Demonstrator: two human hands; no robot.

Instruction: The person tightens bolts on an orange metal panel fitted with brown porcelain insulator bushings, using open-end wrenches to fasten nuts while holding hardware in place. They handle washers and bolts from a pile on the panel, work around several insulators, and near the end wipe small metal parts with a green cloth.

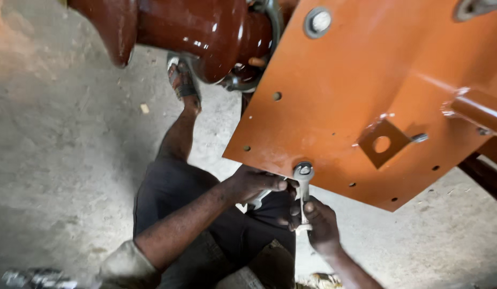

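Two hands at orange plate (366, 80) edge, right hand (319, 223) gripping wrench (303, 192)

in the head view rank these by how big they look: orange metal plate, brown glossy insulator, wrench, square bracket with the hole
1. orange metal plate
2. brown glossy insulator, partly cut off by the frame
3. wrench, held by the right hand
4. square bracket, close to the wrench in apparent size, so that order is unsure

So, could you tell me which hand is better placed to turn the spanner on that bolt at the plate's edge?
The right hand, probably: it already grips the spanner by its handle, with the ring end on the bolt. The left hand reaches under the orange plate edge beside it.
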